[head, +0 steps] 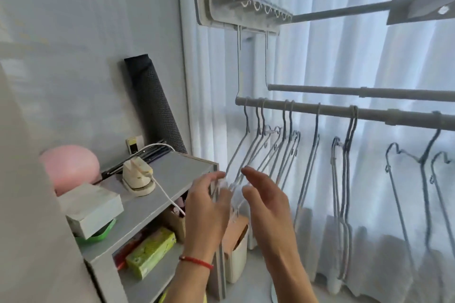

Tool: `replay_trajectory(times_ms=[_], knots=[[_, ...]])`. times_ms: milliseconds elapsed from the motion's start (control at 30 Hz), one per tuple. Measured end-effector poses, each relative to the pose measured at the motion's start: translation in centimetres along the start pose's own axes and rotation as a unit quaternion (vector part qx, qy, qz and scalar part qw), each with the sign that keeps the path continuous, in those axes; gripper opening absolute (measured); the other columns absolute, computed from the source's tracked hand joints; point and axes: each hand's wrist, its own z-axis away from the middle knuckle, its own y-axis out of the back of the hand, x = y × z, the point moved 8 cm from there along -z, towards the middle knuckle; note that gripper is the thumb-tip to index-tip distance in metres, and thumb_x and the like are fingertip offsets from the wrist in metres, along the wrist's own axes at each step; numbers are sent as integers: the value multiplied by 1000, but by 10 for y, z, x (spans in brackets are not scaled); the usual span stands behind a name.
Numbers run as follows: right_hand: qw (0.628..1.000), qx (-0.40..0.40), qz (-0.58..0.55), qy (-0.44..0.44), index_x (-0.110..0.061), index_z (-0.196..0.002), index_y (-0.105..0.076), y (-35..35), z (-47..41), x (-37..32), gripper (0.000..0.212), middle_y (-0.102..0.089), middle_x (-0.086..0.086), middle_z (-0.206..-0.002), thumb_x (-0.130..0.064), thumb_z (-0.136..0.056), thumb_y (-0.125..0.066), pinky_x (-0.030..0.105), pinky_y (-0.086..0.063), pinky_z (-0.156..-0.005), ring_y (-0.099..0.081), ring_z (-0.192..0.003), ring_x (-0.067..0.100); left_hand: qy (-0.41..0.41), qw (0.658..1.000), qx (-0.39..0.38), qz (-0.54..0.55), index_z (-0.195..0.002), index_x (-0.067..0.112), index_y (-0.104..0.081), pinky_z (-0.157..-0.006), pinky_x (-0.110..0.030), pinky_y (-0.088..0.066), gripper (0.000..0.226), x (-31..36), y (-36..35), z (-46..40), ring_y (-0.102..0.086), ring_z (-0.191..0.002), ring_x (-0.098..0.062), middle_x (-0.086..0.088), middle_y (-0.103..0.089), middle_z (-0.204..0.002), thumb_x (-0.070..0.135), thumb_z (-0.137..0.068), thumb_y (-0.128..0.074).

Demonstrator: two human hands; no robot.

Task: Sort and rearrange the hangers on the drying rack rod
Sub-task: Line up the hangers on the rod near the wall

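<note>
Closest to the camera, both hands are up in front of the rack. The left hand [205, 206] has a red string bracelet [196, 261] on the wrist, and its fingers are spread and only loosely bent, with the fingertips at the bottom ends of the leftmost wire hangers [248, 155]. The right hand [264, 200] faces it, fingers relaxed and mostly straight. Honestly can't tell if either one is actually pinching a hanger or just brushing against them, since the wires are blurry right where the fingers are.

Just left of the hands there's a grey shelf unit [172, 170] with a small cream travel iron [138, 174] on top, its white cord [167, 198] trailing over the front edge. A grey box [93, 206] sits on something green at the near corner. A yellow-green packet [150, 251] is on the lower shelf, and a pink ball [70, 166] sits behind the unit.

Further back, the hangers hang from the lower rod [369, 113], which is suspended on thin wires from the drying rack [241, 11] above. They're bunched at the left end, with looser ones and pairs spread along to the right. A second rod [357, 91] runs behind it. A dark rolled mat [155, 106] leans on the wall, and white curtains [344, 56] cover the window behind everything.
</note>
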Motion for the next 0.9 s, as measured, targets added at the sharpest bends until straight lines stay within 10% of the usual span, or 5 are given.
replay_trajectory(times_ms=[267,633,900], knots=[[977,43,210,-1,-38,-138,-54,-22,-63,10,37,-59,-15,-135,-35,-101,-54,32,-52,-100,-59,-117,6,31,991,-128,-17,-132,26,-60,-101,-36,-50,34,-21,-38,-93,-60,-116,-12,6,-64,-127,26,-97,-59],[876,207,435,-37,-27,-139,-51,-27,-83,6,37,-53,-11,-125,-35,-102,-51,25,-44,-81,-58,-108,10,79,923,-318,202,-95,13,-75,-71,-37,-60,18,-42,-87,-127,-67,-68,-25,-24,-70,-83,24,-99,-61],[803,236,534,-117,-29,-121,-64,-27,-81,10,30,-57,-10,-111,-45,-103,-46,24,-37,-74,-53,-107,9,28,946,-267,183,-73,16,-62,-52,-32,-37,32,-46,-82,-138,-41,-48,-14,6,-48,-53,31,-101,-54]])
